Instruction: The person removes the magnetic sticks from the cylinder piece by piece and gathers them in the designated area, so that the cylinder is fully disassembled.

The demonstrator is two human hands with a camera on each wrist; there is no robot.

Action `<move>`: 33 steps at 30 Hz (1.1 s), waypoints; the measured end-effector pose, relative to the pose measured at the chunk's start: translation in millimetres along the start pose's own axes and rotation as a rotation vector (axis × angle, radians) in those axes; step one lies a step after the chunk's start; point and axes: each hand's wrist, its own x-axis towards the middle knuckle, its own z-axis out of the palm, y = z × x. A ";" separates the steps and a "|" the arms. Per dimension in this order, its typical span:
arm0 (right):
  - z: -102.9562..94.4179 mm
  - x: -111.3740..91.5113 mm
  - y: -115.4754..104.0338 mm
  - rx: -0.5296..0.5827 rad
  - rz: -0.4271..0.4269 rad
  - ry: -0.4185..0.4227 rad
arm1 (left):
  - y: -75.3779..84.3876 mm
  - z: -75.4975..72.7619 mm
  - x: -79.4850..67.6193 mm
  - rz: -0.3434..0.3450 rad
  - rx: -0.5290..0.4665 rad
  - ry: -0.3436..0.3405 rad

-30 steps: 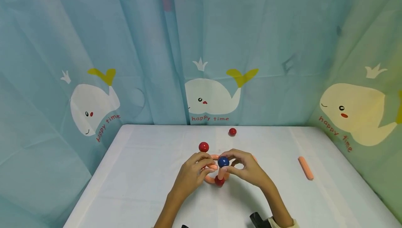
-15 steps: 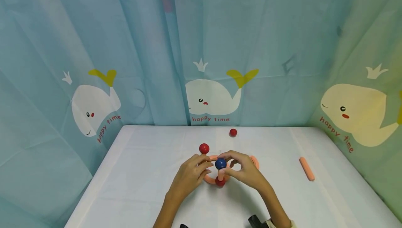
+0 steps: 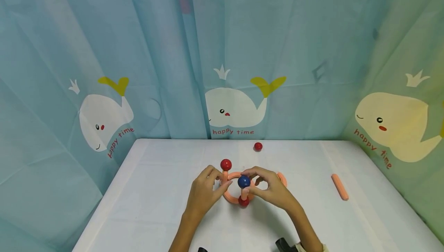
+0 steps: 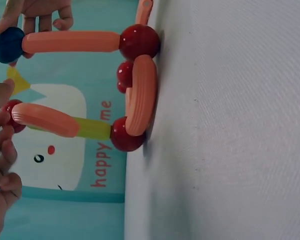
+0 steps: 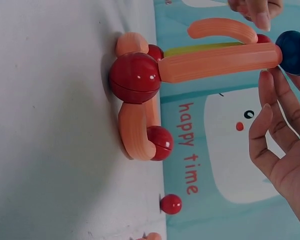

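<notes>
one blue ball (image 3: pixel 244 181) — pinched by the right hand (image 3: pixel 272 187) atop an upright orange stick (image 5: pixel 220 62); one curved orange stick (image 4: pixel 47 120) — sloping down from the red ball (image 3: pixel 226 164) on a green post (image 4: pixel 95 129) farther left, nearer the left hand (image 3: pixel 202 190), whose grip, if any, cannot be told.
</notes>
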 end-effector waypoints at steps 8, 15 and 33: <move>-5.5 1.2 1.8 0.007 -0.001 0.001 | -1.7 5.0 -4.0 -0.180 -0.020 -0.042; -8.7 16.6 5.0 -0.049 0.026 0.102 | -1.3 9.8 -5.4 -0.270 -0.043 -0.071; 7.1 72.0 34.0 0.434 -0.019 -0.381 | -1.6 20.2 -8.9 -0.360 -0.225 -0.042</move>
